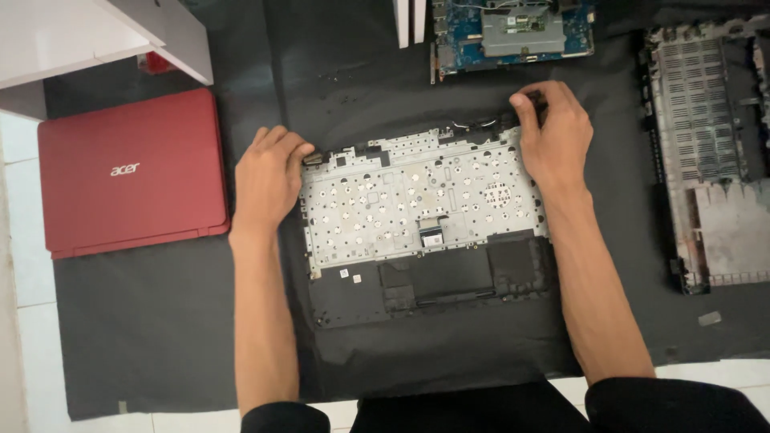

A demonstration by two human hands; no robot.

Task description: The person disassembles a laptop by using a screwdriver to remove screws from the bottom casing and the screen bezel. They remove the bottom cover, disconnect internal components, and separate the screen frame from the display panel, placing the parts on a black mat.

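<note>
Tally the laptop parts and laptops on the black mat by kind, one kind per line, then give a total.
Closed red laptop: 1
Upturned keyboard and palmrest frame, with the left hand and right hand at its far corners: 1
Blue circuit board: 1
Bare bottom case shell: 1
Total: 4

One closed red laptop [132, 172] lies on one black mat [160, 337]. There is one upturned keyboard frame of silver metal and black plastic [425, 220], one blue circuit board [513, 32], one grey vented plastic bottom cover [710, 152], and two bare hands, left [269, 176] and right [553, 132].
</note>
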